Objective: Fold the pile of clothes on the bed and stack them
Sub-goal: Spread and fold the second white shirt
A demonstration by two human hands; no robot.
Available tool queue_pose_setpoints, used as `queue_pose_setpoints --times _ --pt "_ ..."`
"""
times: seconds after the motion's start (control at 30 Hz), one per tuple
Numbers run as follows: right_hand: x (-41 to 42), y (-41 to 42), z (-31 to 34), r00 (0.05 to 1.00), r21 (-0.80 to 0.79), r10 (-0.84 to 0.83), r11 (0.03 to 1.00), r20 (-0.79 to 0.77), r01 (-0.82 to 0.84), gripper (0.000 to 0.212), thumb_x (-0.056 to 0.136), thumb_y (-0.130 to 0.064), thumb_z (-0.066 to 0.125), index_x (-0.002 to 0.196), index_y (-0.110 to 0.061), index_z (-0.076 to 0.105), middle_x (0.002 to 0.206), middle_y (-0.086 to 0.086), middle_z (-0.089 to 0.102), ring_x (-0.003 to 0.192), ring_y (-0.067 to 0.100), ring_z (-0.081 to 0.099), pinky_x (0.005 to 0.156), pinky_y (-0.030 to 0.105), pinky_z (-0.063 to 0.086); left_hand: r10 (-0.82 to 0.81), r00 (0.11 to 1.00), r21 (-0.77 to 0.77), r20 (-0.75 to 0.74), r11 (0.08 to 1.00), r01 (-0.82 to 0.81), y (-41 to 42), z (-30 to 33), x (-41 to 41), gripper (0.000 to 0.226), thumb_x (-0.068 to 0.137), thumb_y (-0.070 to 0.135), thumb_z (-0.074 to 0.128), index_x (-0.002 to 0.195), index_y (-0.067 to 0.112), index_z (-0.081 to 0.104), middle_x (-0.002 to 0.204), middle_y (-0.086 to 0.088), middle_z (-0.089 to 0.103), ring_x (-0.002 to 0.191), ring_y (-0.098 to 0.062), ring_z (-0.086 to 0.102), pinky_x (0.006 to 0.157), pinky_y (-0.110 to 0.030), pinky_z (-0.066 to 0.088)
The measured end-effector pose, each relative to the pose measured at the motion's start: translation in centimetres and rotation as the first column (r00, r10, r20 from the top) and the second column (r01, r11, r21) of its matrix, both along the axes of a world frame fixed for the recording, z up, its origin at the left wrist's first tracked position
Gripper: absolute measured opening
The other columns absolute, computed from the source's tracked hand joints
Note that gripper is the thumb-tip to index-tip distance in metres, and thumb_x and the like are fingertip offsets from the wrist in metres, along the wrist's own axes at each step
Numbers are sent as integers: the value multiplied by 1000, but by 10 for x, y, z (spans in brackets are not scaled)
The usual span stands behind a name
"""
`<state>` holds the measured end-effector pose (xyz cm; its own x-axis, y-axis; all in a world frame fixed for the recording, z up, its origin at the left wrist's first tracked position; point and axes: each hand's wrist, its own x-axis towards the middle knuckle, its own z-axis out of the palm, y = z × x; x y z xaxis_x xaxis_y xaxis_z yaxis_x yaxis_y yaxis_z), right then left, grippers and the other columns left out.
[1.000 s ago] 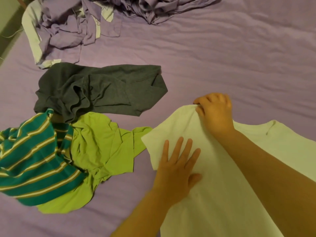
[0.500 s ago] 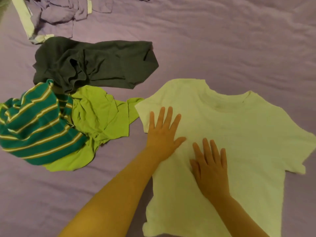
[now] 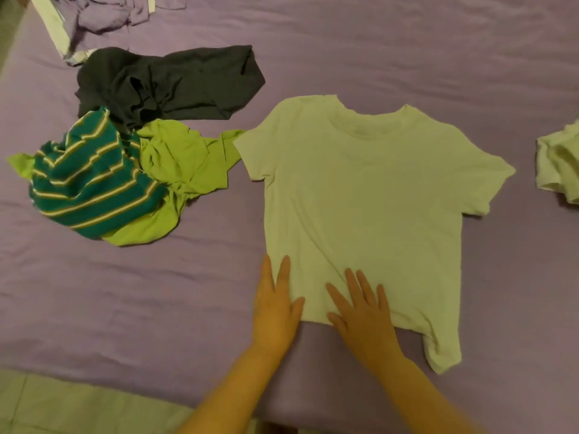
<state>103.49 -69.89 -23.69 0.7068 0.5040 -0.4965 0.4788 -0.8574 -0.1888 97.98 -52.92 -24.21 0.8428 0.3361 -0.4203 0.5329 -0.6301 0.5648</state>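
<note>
A bed (image 3: pixel 376 42) under a lightly wrinkled purple sheet fills the view, with a strip of pale floor (image 3: pixel 78 405) showing below its near edge. A pale, soft T-shirt (image 3: pixel 360 198) lies spread flat just ahead of both hands, neck away from them; the left hand (image 3: pixel 275 311) rests at its lower left corner and the right hand (image 3: pixel 363 314) on its hem, both flat with fingers straight, gripping nothing. Further off to the left of the hands sit crumpled clothes (a teal striped top (image 3: pixel 91 186) over a lime green garment (image 3: pixel 185 164), a dark grey one (image 3: pixel 175 79) beyond), and another pale garment (image 3: pixel 560 164) is bunched far right.
</note>
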Motion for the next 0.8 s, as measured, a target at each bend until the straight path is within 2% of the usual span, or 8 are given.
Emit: queue_pose_setpoints --times 0.07,0.13,0.23,0.3,0.37,0.5,0.67,0.8 --pt "-9 -10 -4 998 25 62 998 30 -63 47 91 -47 40 130 -25 55 141 17 45 127 39 46 95 61 39 227 973 -171 39 961 -217 -7 9 -11 76 91 15 60 149 25 11 155 -2 21 140 -20 28 114 -34 28" --pt "-16 -17 -10 997 40 79 996 13 -79 56 88 -44 58 140 -29 43 152 14 23 138 39 27 108 58 23 400 916 -275 -10 880 -387 -10 17 -16 71 90 15 61 149 20 22 142 -1 44 125 -18 46 105 -37 40" --pt "-21 -25 -17 999 50 49 998 -10 -49 58 97 -45 39 148 -39 11 155 4 -17 145 28 -13 114 44 -11 469 879 -284 -89 834 -473 -5 22 -23 31 89 18 63 118 10 57 107 -9 65 94 -23 60 80 -36 48" --pt "-24 -24 -12 1000 96 7 995 -10 -6 57 98 -45 37 148 -37 11 158 6 -13 145 26 -12 115 42 -10 456 888 -299 -60 841 -452 1 29 -27 17 90 22 63 87 5 57 78 -11 58 72 -25 53 65 -35 42" --pt "-27 -20 -1 1000 139 -12 990 -22 15 57 98 -44 40 148 -34 15 158 8 -7 146 25 -8 116 41 -7 440 898 -331 -12 845 -419 6 39 -29 24 91 24 61 79 7 49 69 -7 47 64 -20 43 59 -32 36" --pt "-37 -8 16 1000 230 16 973 15 -19 59 97 -46 40 148 -30 16 159 3 5 146 21 -2 116 38 -7 516 856 -452 36 772 -447 13 57 -26 14 93 29 56 98 16 54 80 -8 56 73 -24 55 64 -34 47" --pt "-50 6 14 999 164 39 986 27 -42 58 97 -51 31 149 -33 12 158 -2 15 146 18 2 116 41 -3 399 881 -560 -255 682 -471 30 56 -44 51 85 18 70 129 18 46 110 -5 62 94 -20 63 73 -29 54" --pt "-57 2 1 1000 140 -11 990 20 8 49 98 -48 32 145 -33 31 155 -2 24 146 20 6 116 42 -3 411 850 -550 -329 648 -526 43 44 -66 44 86 27 68 125 13 54 122 -6 62 105 -23 62 90 -37 52"
